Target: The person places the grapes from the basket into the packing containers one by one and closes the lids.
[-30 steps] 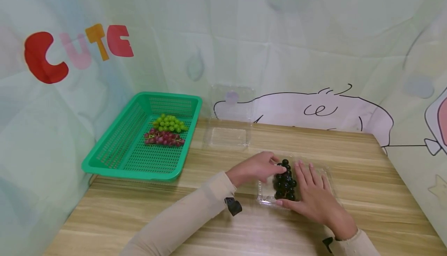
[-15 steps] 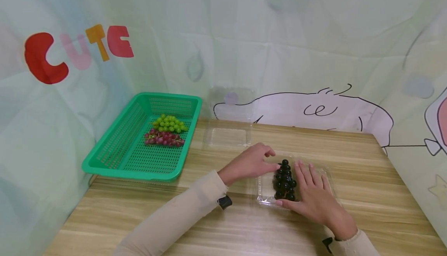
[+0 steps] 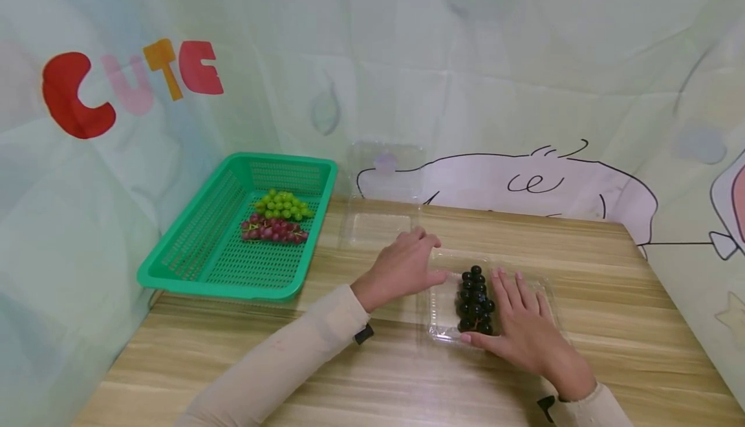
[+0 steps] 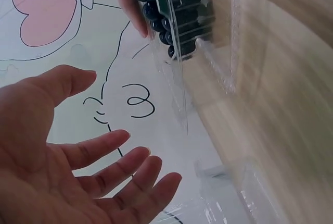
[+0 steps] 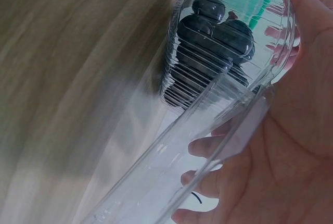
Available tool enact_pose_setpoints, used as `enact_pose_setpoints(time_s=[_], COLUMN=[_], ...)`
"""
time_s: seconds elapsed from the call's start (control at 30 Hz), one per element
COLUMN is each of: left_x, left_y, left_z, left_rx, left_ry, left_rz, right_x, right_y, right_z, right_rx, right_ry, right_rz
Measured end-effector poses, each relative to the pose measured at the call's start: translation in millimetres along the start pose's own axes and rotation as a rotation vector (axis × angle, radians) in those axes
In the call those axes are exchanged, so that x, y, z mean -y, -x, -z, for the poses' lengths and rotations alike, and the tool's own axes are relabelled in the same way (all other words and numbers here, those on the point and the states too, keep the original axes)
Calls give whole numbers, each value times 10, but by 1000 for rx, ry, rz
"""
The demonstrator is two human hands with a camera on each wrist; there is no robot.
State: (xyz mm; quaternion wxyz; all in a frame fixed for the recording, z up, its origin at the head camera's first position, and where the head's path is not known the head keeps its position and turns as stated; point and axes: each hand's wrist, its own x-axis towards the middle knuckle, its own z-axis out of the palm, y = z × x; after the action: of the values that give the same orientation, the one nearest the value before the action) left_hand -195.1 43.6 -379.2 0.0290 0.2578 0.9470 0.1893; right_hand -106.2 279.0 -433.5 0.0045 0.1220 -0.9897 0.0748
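A bunch of black grapes point(image 3: 476, 303) lies in a clear plastic box point(image 3: 441, 310) on the right half of the table. My right hand point(image 3: 526, 333) rests along the box's right part, fingers straight and spread, thumb by the near end of the grapes. In the right wrist view the box's wall and lid point(image 5: 171, 156) stand close to that palm. Left of the box, my left hand point(image 3: 400, 268) hovers with loosely bent fingers and holds nothing. Its palm faces the box in the left wrist view, a gap away from the grapes point(image 4: 169, 18).
A green basket point(image 3: 227, 291) stands at the left, with green grapes point(image 3: 282, 206) and red grapes point(image 3: 272, 229) in it. A second clear box point(image 3: 381, 228), lid raised, sits at the back against the printed curtain point(image 3: 396, 39).
My left hand has let go of the black grapes and drawn back to the left, its fingers loosening. The right hand and the box have stayed in place.
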Motion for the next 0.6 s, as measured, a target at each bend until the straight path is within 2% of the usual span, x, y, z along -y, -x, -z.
enact_pose_setpoints(time_s=[0.23, 0.6], left_x=[69, 226], left_y=[-5, 0], left_z=[106, 275], left_rx=[-29, -45], left_ry=[-91, -103], left_rz=[1, 48], right_x=[-11, -19], right_y=[2, 2], right_z=[-32, -32], right_rx=[-4, -1], right_ry=[3, -6], right_rz=[7, 1])
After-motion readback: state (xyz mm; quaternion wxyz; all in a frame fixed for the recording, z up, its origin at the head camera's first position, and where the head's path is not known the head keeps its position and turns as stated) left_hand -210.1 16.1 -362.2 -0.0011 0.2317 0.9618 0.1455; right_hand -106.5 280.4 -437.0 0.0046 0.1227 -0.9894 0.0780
